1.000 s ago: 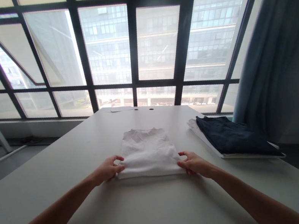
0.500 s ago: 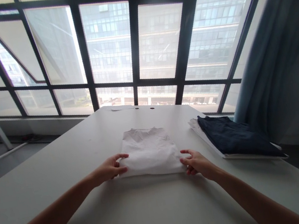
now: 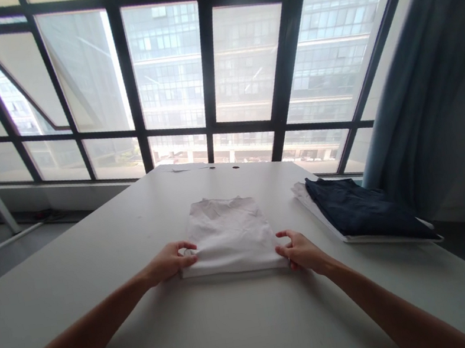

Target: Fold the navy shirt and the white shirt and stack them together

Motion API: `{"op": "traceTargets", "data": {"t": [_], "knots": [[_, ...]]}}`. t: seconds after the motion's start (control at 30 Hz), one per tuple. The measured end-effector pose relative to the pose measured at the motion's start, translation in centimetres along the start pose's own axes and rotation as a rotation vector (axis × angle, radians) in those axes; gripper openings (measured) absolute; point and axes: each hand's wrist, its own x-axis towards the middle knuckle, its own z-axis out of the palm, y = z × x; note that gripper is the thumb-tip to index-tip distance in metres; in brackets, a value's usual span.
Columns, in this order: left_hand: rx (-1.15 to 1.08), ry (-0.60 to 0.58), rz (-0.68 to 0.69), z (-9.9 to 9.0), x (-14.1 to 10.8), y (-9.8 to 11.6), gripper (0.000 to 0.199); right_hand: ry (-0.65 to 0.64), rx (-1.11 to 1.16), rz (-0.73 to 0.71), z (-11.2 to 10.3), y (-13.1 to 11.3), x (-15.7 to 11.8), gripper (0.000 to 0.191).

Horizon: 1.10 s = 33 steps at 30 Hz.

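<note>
A folded white garment (image 3: 229,234) lies on the white table (image 3: 224,331) in front of me, its far edge shaped somewhat like a neckline. My left hand (image 3: 170,261) pinches its near left corner, thumb on top and the other fingers partly hidden by the cloth. On the opposite side, my right hand (image 3: 299,250) grips the near right corner between thumb and fingers. The near edge runs fairly straight between both hands, and soft creases cross the upper half.
To the right, a dark navy garment (image 3: 365,210) lies on top of white folded cloth (image 3: 317,210) near the table's edge. White sheets (image 3: 188,166) rest at the far end by two dark holes. A blue curtain (image 3: 401,108) hangs at right, and large windows stand behind.
The near edge of the white garment lies flatter and a little straighter. My right hand has shifted slightly left; my left hand has barely moved.
</note>
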Motion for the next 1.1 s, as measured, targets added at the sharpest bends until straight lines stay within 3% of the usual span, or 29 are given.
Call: {"op": "traceTargets", "data": {"t": [0.13,0.27,0.4,0.5,0.6,0.67,0.73,0.83,0.93,1.03,1.1], "knots": [[0.212,0.052,0.053,0.6,-0.3,-0.1,0.072,0.037,-0.167,-0.103,0.0,0.6,0.7,0.043],[0.516,0.124,0.239,1.7,-1.8,0.7,0.046,0.184,-0.457,-0.205,-0.7,1.1,1.1,0.039],[0.711,0.169,0.635,3.3,-2.1,1.9,0.035,0.324,-0.748,-0.241,-0.7,0.9,1.2,0.044],[0.729,0.001,0.897,4.5,-1.1,2.2,0.046,0.358,-0.854,-0.489,0.5,0.5,1.3,0.043],[0.74,-0.209,0.887,5.2,0.0,1.7,0.062,0.152,-0.87,-0.59,2.0,0.5,1.8,0.05],[0.732,-0.292,0.833,5.3,0.3,1.0,0.066,0.0,-0.883,-0.51,2.4,1.0,2.3,0.055],[0.72,-0.331,0.796,5.1,0.1,0.5,0.068,-0.069,-0.888,-0.422,2.1,1.6,2.7,0.06],[0.707,-0.376,0.758,4.9,-0.9,0.3,0.071,-0.093,-0.895,-0.371,1.1,2.0,2.8,0.063],[0.671,-0.388,0.768,5.2,-2.0,1.6,0.068,-0.097,-0.915,-0.365,1.0,1.2,2.4,0.056],[0.586,-0.3,0.817,6.4,-1.8,3.6,0.06,0.007,-0.897,-0.475,2.8,-0.2,2.2,0.047],[0.572,-0.203,0.855,7.4,-0.7,4.4,0.059,0.003,-0.863,-0.594,4.4,-0.9,2.6,0.048]]}}
